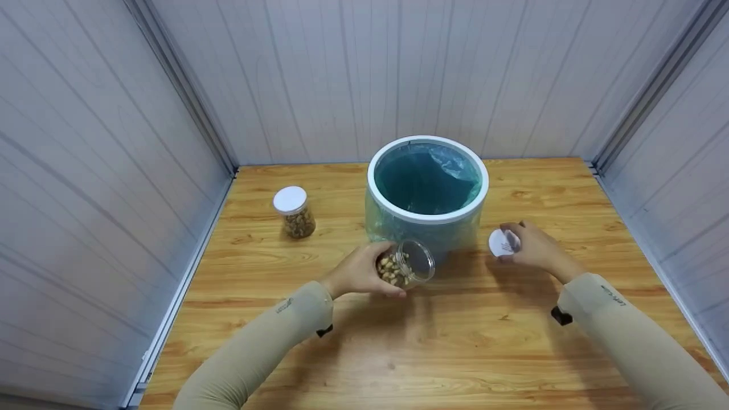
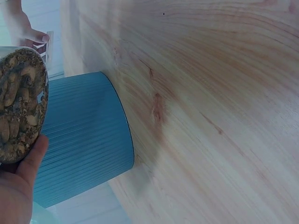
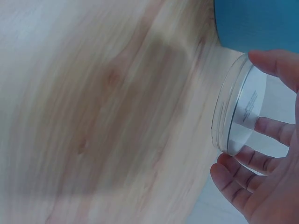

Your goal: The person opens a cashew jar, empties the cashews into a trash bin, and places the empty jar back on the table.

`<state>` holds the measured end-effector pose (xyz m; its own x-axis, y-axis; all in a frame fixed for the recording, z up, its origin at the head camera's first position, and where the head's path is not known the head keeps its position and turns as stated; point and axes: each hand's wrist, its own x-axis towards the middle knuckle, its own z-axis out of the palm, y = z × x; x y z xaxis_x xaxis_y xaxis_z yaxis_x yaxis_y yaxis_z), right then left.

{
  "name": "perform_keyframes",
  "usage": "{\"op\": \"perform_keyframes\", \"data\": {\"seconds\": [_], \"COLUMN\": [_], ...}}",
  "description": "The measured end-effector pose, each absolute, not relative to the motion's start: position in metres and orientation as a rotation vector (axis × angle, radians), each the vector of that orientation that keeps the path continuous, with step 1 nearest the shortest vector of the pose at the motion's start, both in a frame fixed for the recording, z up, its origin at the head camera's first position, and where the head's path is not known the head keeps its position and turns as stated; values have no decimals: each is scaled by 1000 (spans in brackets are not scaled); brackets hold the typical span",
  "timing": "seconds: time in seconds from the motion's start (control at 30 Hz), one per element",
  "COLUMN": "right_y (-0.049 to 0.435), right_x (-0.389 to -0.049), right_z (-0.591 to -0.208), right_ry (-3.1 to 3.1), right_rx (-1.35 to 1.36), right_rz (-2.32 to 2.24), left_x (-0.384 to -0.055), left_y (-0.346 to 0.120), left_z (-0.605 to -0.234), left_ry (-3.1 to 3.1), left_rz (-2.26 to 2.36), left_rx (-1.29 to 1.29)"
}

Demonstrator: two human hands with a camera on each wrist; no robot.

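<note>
My left hand (image 1: 360,272) grips a clear plastic jar (image 1: 407,267) that is tilted on its side, its open mouth facing right, close in front of the bin. Tan nuts that look like peanuts (image 1: 390,269) lie inside it. From the left wrist view the jar's round base (image 2: 21,107) shows more of them, with fine crumbs. To the right of the bin, my right hand (image 1: 535,247) pinches the jar's round lid (image 1: 499,244) by its edge, above the table. In the right wrist view this lid (image 3: 230,109) has a clear rim and a white disc with small print.
A blue-green ribbed bin (image 2: 86,135) with a white rim (image 1: 424,218) and a thin green liner bag (image 1: 455,162) stands mid-table towards the back. Left of it is a second jar (image 1: 299,222) of nuts, its white lid on. Pale panel walls (image 1: 319,74) enclose the wooden table (image 1: 444,353).
</note>
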<state>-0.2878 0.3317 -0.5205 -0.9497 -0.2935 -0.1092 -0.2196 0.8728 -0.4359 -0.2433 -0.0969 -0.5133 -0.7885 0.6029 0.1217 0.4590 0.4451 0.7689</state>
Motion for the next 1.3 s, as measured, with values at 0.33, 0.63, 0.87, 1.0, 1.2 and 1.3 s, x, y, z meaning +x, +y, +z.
{"op": "perform_keyframes", "data": {"seconds": [0.33, 0.63, 0.87, 1.0, 1.2, 1.3], "right_y": [346, 358, 362, 362, 365, 364], "right_x": [-287, -285, -282, -280, -279, -279], "right_z": [-535, -547, -555, -558, -562, -563], "right_ry": [2838, 2797, 2799, 2814, 2817, 2815], "right_rx": [-324, -281, -275, -288, -292, -285], "right_rz": [-655, -636, -641, -628, -617, -628], "left_x": [-245, -245, -244, -244, -244, -244], "left_y": [-96, -97, -98, -98, -99, -99], "left_z": [-515, -516, -517, -517, -516, -515], "left_ry": [2511, 2509, 2518, 2512, 2510, 2508], "left_rz": [1277, 1276, 1273, 1278, 1274, 1276], "left_rx": [962, 955, 938, 938, 919, 901]}}
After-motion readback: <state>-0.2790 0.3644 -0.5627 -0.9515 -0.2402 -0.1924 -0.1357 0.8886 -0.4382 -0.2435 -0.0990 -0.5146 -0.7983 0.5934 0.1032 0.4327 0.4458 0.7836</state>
